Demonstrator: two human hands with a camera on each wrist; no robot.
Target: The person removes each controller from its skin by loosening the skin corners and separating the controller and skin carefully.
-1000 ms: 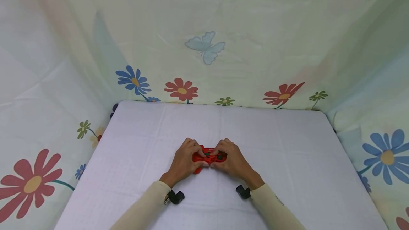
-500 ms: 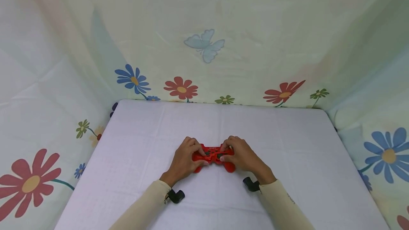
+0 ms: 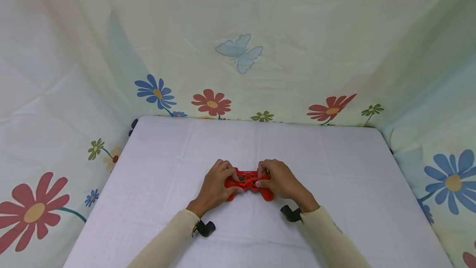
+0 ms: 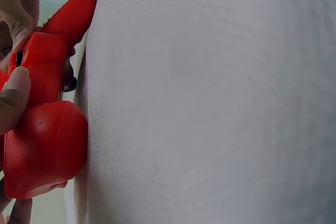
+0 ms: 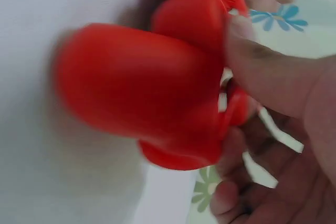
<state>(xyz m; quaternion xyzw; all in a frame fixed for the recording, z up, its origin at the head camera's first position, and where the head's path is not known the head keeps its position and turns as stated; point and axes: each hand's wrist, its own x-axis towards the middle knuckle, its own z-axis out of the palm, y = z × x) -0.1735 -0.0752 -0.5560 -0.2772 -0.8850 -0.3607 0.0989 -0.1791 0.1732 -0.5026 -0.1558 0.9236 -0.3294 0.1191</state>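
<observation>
A red game controller [image 3: 248,182] with dark patches on its face is at the middle of the white table, its two handles toward the person. The left hand [image 3: 215,183] holds its left end, thumb on the near side, fingers curled over the far side. At the right end, the right hand [image 3: 283,181] pinches the red edge between thumb and fingers. In the left wrist view, the rounded red handle [image 4: 50,142] looks soft and rubbery, with a black knob beneath. The right wrist view shows the right thumb [image 5: 273,74] against the red rubbery skin [image 5: 136,80], a gap showing beside it.
A white cloth covers the table [image 3: 334,168]. Floral curtains [image 3: 282,32] hang behind and on both sides. Black wrist cameras [image 3: 205,228] sit on both wrists, just below the hands.
The right hand has moved right from the controller's middle to its right end, uncovering the right handle, then its fingers shifted slightly. The left hand stays in place.
</observation>
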